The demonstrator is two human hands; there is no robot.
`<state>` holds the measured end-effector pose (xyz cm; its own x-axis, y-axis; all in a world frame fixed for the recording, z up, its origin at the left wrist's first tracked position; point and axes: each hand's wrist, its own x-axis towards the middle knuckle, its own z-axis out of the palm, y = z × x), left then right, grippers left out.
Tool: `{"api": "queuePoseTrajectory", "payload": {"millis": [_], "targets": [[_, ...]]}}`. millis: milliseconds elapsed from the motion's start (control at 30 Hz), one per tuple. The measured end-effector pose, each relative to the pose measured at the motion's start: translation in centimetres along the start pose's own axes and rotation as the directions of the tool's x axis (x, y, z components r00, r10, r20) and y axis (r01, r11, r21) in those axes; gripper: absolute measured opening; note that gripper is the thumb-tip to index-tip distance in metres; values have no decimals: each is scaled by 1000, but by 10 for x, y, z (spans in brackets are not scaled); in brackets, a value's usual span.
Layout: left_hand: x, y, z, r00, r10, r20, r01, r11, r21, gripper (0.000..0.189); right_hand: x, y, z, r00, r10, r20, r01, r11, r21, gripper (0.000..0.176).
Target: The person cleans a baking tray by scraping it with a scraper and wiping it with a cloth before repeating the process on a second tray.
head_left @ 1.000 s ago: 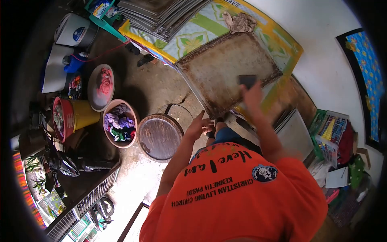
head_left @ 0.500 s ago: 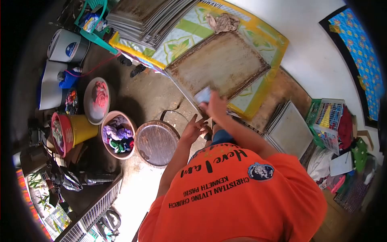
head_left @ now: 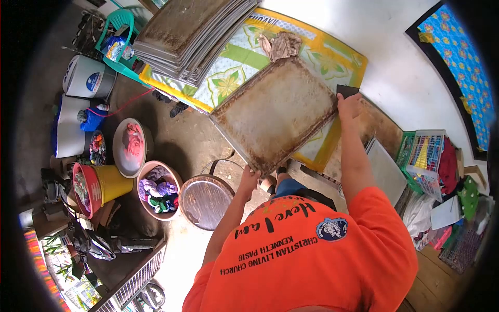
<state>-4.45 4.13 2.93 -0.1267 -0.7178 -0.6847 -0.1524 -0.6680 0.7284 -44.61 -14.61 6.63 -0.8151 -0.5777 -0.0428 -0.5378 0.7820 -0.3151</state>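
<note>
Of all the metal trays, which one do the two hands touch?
The single rusty tray on the yellow-green cloth: left hand at its near corner, right hand, with a dark pad, at its far edge. The other trays lie stacked, untouched.

A rust-stained tray (head_left: 275, 112) is held tilted at its near corner by the left hand (head_left: 249, 178); a dark pad (head_left: 347, 90) is gripped in the right hand (head_left: 350, 107) at the tray's edge

One head-worn fisheye view — steeply down, close over the orange shirt (head_left: 312, 255) — facing the tray (head_left: 275, 112).
</note>
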Motion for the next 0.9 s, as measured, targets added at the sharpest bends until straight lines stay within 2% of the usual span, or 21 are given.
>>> {"api": "queuePoseTrajectory", "payload": {"millis": [67,167,267,367,467,567,667,700,800,833,900], "targets": [[-3,-12,-10,999,-40,20,38,996,77,42,-12,-3,14,985,-94,-144,87,995,-53,74],[-7,-15,-26,999,-27,-28,28,999,45,47,-18,-6,21,940,-332,-76,316,933,-172,77],[-4,-14,-35,998,-52,32,49,995,93,48,9,-9,29,978,-204,-42,203,979,-25,72],[6,-19,-38,997,-69,35,66,994,82,48,14,-44,14,968,-244,66,235,964,122,67],[7,-15,-35,997,-66,26,65,997,50,45,21,-59,19,964,-253,77,246,965,92,68],[9,-14,-36,1000,-16,21,16,1000,20,44,27,-72,22,980,-159,117,128,964,234,71],[7,-12,-37,999,-4,39,4,1000,2,44,26,-90,27,972,-208,107,186,965,186,74],[7,-16,-37,999,-6,39,6,1000,10,44,29,-88,47,952,-307,14,303,945,121,76],[7,-5,-37,997,-28,71,22,997,81,45,21,-113,63,949,-303,85,291,948,127,78],[10,-9,-39,995,-51,84,41,993,112,48,4,-124,68,920,-388,60,371,909,192,76],[10,-12,-41,994,-51,98,38,990,136,50,-57,-162,53,845,-458,276,396,883,253,69]]}}
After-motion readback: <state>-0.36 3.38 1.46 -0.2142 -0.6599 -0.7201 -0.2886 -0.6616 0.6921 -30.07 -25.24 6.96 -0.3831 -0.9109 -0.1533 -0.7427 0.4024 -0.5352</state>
